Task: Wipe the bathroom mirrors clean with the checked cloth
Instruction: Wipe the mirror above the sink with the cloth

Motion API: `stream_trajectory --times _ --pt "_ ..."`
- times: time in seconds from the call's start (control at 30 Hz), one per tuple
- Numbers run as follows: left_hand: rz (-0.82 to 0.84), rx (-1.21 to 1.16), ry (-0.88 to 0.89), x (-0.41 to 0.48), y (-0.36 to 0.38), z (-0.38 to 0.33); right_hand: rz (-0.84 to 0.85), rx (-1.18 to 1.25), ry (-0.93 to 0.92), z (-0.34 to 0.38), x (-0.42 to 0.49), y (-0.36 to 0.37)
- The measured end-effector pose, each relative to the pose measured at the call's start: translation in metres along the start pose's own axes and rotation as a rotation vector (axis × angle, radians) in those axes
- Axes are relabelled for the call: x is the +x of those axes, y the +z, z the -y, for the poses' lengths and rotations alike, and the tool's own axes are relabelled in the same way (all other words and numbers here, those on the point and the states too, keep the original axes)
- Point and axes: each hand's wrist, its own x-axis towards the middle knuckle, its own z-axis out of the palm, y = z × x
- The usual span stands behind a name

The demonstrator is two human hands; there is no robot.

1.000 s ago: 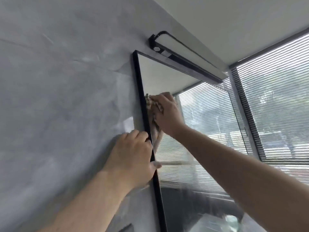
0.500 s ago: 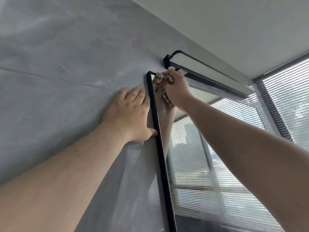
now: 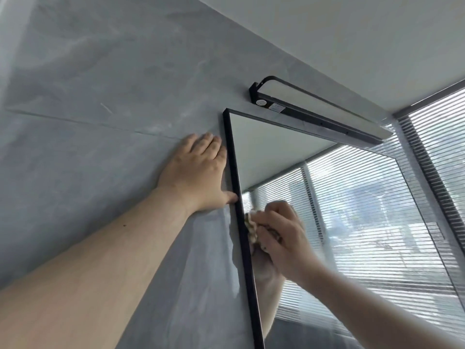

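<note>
Now my right hand (image 3: 281,235) is lower on the mirror (image 3: 339,222) than half a second ago: then it was up in the top left corner of the glass, just under the black lamp bar (image 3: 319,114), and it has since slid down along the left side. Its fingers are curled around the checked cloth (image 3: 251,226), bunched up and pressed against the glass right beside the black frame (image 3: 237,197). Only a small brown-and-cream wad of the cloth shows past my knuckles, and the hand is blurred. Below it the mirror reflects my hand and forearm.

My left hand (image 3: 198,172) has hardly moved. It lies flat on the grey wall (image 3: 100,96) with the fingers straight and together, pointing up, just beside the frame's left edge, and the thumb tip touches the frame. It holds nothing.

With the right hand gone from the corner, the upper part of the glass is uncovered and shows the pale ceiling, with slatted window blinds (image 3: 440,152) reflected below and to the right. The lamp bar also sits lower and further right in my view than before, with more of the wall above it.
</note>
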Motion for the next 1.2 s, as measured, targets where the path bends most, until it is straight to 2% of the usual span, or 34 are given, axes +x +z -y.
stream_trajectory --times 0.1,0.17,0.3,0.57,0.73,0.87,1.03,1.2 --pt "-0.002 -0.003 0.009 0.0 0.0 0.0 -0.006 -0.012 -0.031 -0.001 -0.012 -0.004" --pt "0.002 -0.008 0.013 0.0 -0.001 0.0 -0.017 0.0 0.011 0.0 0.001 0.0" --pt "0.007 -0.029 0.016 -0.001 0.0 0.0 -0.039 0.0 0.165 -0.006 0.059 0.009" --pt "-0.009 -0.004 0.033 -0.002 0.0 0.0 -0.151 -0.002 0.258 -0.018 0.165 0.03" --pt "-0.012 0.012 0.034 -0.002 -0.001 0.0 -0.098 -0.012 0.276 -0.022 0.181 0.025" --pt "-0.007 0.019 0.042 -0.003 0.0 0.001 -0.068 -0.005 0.295 -0.021 0.142 0.012" --pt "0.058 0.014 0.107 -0.01 -0.005 -0.004 -0.021 -0.062 0.306 -0.028 0.035 -0.001" --pt "0.104 0.054 0.11 -0.011 -0.005 -0.008 -0.028 -0.126 0.161 -0.012 -0.064 -0.014"
